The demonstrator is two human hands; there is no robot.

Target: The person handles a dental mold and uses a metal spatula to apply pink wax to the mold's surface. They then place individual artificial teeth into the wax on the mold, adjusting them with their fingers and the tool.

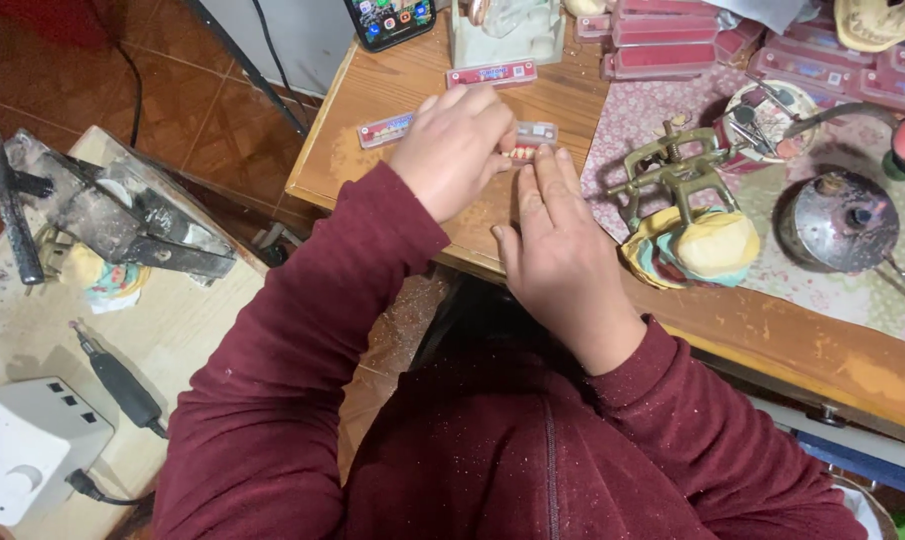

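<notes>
Dark red sleeves lead up to two hands over a wooden table [422,80]. Left hand [457,150] curls closed, fingertips pinching at a clear strip of false teeth [528,142]. Right hand [562,250] lies flat, fingers extended, steadying the strip's near edge.

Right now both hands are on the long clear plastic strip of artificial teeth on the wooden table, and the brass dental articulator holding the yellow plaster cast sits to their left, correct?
Not quite. The head view shows the brass dental articulator with the yellow plaster cast to the right of the hands, not the left. The left hand and right hand do rest on the clear plastic strip.
</notes>
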